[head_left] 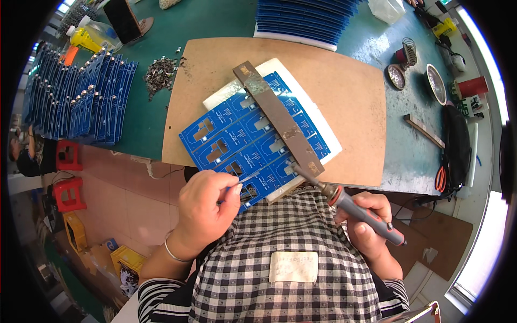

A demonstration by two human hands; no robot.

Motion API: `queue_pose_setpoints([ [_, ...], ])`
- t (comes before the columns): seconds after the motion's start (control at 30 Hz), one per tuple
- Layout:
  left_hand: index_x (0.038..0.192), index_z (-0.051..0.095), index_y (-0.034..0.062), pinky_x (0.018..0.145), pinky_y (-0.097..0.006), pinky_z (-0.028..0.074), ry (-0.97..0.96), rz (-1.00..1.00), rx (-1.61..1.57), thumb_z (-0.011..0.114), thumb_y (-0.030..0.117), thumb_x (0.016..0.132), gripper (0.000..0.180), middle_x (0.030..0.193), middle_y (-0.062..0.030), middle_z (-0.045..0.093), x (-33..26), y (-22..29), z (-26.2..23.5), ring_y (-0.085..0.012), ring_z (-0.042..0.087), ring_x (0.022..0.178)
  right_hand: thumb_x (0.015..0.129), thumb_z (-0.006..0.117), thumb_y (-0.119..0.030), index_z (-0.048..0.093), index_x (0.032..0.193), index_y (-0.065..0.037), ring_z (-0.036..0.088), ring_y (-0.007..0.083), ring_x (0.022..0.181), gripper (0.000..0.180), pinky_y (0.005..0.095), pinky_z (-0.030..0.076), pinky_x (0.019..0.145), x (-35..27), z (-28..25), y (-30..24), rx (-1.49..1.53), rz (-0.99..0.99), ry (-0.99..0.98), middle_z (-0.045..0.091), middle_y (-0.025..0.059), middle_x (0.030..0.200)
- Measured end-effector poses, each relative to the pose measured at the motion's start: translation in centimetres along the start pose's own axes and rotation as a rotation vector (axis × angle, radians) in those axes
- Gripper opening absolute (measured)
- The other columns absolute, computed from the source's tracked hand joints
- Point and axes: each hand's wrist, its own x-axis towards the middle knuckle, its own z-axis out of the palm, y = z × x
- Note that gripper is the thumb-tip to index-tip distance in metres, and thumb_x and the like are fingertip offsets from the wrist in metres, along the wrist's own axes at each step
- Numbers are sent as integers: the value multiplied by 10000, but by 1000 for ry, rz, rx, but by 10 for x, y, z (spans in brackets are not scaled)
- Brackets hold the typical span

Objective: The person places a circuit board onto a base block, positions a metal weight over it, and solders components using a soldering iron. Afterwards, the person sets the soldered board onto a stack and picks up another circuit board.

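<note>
My right hand (369,220) grips a grey and red soldering iron (366,214), its tip angled up and left onto the lower right part of a blue circuit board panel (231,134). At the panel's lower edge, my left hand (210,202) is closed in a pinch; a thin silvery strand (249,178) sticks out from the fingertips over the board. Whether that strand is wire or a tool tip, I cannot tell. A dark metal bar (280,118) lies diagonally across the panel, which has several cut-outs and rests tilted on a white pad (328,142).
A brown board (358,107) lies beneath the pad on the green table (142,134). Stacked blue boards (81,102) stand left, more boards (304,21) at the back. Small metal parts (160,74) are heaped nearby. An iron stand (406,53), dishes (435,83) and scissors (440,178) are at right.
</note>
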Motion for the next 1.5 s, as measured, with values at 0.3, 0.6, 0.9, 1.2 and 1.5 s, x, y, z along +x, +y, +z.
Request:
queue_pose_setpoints([
  [0.3, 787, 548, 77, 515, -361, 406, -85, 261, 203, 692, -26, 674, 210, 655, -61, 544, 0, -2, 13, -255, 509, 553, 892, 657, -206, 552, 1050, 21, 696, 241, 652, 296, 321, 557, 588, 2, -6, 3, -233, -150, -144, 674, 160, 739],
  [0.6, 739, 552, 100, 496, -335, 389, -94, 297, 263, 694, 19, 651, 186, 627, -23, 482, 5, -1, 20, -206, 489, 549, 943, 618, -330, 523, 1079, -7, 680, 204, 635, 363, 320, 551, 583, 5, -4, 4, -378, -85, -195, 653, 157, 788],
  [0.9, 768, 580, 92, 498, -343, 382, -138, 305, 231, 707, -3, 656, 194, 610, -32, 495, 1, 0, 20, -219, 481, 536, 873, 670, -210, 587, 968, 12, 715, 222, 663, 255, 307, 570, 603, 6, -2, 2, -345, -66, -132, 694, 142, 737],
  [1.2, 807, 622, 100, 471, -317, 375, -64, 351, 269, 727, 62, 676, 171, 600, 1, 484, 3, -3, 15, -175, 489, 523, 897, 657, -229, 575, 1005, -2, 697, 214, 629, 265, 308, 556, 577, 9, -1, 2, -288, -129, -117, 678, 124, 701],
  [1.5, 770, 638, 91, 474, -327, 397, -152, 318, 255, 739, -1, 650, 181, 589, -21, 547, 3, 0, 17, -196, 521, 503, 889, 665, -225, 587, 1000, 5, 720, 225, 686, 266, 318, 574, 620, 10, 0, -1, -361, -80, -137, 699, 142, 771],
])
